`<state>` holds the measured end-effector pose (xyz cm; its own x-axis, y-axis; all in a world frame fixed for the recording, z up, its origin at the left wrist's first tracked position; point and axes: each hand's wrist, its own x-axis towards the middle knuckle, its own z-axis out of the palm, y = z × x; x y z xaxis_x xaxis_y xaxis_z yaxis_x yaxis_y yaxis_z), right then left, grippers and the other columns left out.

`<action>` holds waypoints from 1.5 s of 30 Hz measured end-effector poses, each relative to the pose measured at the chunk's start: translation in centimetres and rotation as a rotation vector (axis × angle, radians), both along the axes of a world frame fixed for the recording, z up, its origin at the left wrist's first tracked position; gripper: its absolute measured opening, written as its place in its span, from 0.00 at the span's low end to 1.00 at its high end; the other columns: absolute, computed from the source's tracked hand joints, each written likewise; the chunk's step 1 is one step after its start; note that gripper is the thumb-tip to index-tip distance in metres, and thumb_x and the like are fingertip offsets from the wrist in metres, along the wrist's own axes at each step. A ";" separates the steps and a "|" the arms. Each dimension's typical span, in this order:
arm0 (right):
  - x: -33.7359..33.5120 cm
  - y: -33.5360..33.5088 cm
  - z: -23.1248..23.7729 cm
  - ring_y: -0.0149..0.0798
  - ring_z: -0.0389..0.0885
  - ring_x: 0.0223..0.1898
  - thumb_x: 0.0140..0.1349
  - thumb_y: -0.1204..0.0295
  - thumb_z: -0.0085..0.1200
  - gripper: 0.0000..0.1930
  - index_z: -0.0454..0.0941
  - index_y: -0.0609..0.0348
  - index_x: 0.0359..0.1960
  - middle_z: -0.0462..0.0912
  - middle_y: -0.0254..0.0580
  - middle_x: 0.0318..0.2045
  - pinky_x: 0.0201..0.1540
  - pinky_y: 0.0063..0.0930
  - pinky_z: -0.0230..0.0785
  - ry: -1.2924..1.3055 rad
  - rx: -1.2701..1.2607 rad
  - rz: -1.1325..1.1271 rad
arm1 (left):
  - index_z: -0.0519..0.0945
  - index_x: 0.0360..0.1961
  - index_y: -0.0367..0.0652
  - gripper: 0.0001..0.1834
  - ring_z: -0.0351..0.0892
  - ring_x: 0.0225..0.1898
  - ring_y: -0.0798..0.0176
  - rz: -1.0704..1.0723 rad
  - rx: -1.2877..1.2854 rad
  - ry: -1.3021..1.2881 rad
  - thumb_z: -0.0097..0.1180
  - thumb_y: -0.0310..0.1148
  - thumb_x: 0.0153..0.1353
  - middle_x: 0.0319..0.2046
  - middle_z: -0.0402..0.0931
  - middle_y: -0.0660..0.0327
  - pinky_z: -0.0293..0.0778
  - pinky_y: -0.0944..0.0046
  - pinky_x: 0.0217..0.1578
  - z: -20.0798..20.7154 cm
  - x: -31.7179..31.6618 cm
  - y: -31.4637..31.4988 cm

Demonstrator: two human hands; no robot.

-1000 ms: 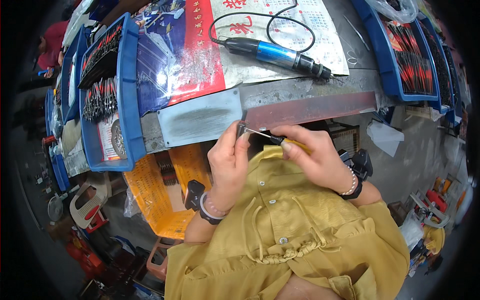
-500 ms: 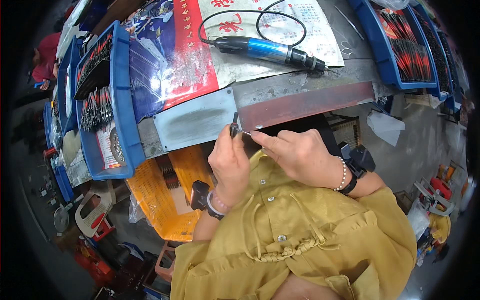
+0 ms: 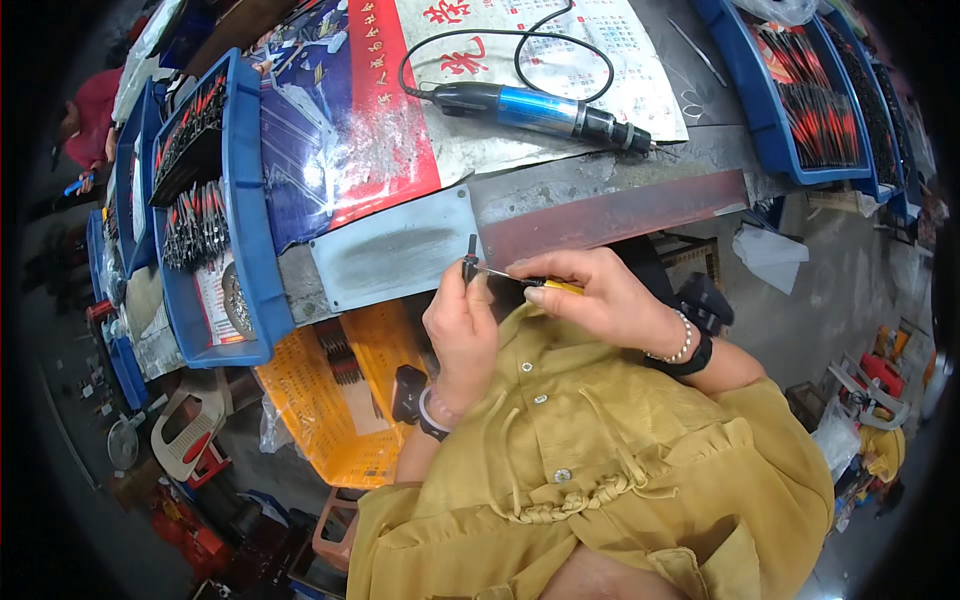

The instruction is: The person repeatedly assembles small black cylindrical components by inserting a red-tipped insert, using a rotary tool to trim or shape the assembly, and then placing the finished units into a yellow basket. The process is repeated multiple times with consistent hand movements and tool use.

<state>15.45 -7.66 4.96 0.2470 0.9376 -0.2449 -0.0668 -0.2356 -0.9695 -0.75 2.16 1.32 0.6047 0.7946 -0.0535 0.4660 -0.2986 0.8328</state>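
Left hand: this hand [image 3: 460,322] is pinched, thumb against fingers, on a small dark part [image 3: 469,265], which points up between the fingertips.
Right hand: this hand [image 3: 592,300] is closed around the handle of a screwdriver [image 3: 562,287]; the two hands are near each other but apart.
Small dark part: narrow and stick-like at the top, thicker below; it is just above the near edge of the table, by the right end of the pale plate. Its material I cannot tell.
Screwdriver: thin metal shaft, yellow and black handle; the shaft points left and reaches to the dark part, but whether the tip touches it I cannot tell.
Pale plate: a flat blue-grey plate [image 3: 395,250] with a dark rubbed patch in its middle, at the near edge.
Red-brown strip: a long, flat, worn strip [image 3: 620,212], to the right of the plate.
Table: grey surface [image 3: 738,148], stained and rough, partly under a glossy printed sheet [image 3: 395,150].
Power tool: a cylindrical blue and black tool [image 3: 540,107] lies on the sheet, with a looped black cable [image 3: 455,36].
Left bin: blue plastic [image 3: 250,190]; inside, many slim black and red pieces [image 3: 195,225], and at the near end small shiny bits [image 3: 238,305].
Right bin: blue plastic [image 3: 765,140], filled with rows of black and red pieces [image 3: 820,120].
Yellow crate: below the table, at left, perforated [image 3: 310,410]; dark slim pieces [image 3: 342,362] lie inside.
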 end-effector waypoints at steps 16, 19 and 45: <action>-0.8 -0.9 0.8 0.54 0.80 0.38 0.54 0.86 0.52 0.19 0.72 0.68 0.50 0.75 0.54 0.39 0.37 0.38 0.76 -0.602 0.311 0.048 | 0.76 0.46 0.39 0.10 0.52 0.19 0.83 0.129 -0.954 -0.405 0.44 0.30 0.72 0.23 0.65 0.73 0.47 0.77 0.19 2.6 -0.4 1.3; -0.7 -1.1 0.6 0.55 0.80 0.38 0.55 0.85 0.52 0.18 0.72 0.68 0.50 0.76 0.54 0.39 0.39 0.38 0.75 -0.570 0.285 0.057 | 0.76 0.46 0.38 0.10 0.57 0.20 0.81 0.131 -0.869 -0.371 0.45 0.30 0.72 0.24 0.67 0.72 0.53 0.77 0.20 2.4 -0.6 1.1; -1.1 0.0 -0.6 0.42 0.84 0.28 0.53 0.75 0.61 0.17 0.81 0.60 0.47 0.83 0.46 0.27 0.28 0.28 0.74 -0.681 0.226 0.048 | 0.74 0.46 0.32 0.10 0.78 0.25 0.49 0.044 0.062 0.004 0.50 0.22 0.64 0.25 0.75 0.48 0.73 0.58 0.28 0.5 -0.3 -0.3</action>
<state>14.36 -7.62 4.41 0.2332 0.9608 0.1499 0.5754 -0.0121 -0.8178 -1.09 1.82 1.79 0.5691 0.8222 -0.0058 0.4831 -0.3287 0.8115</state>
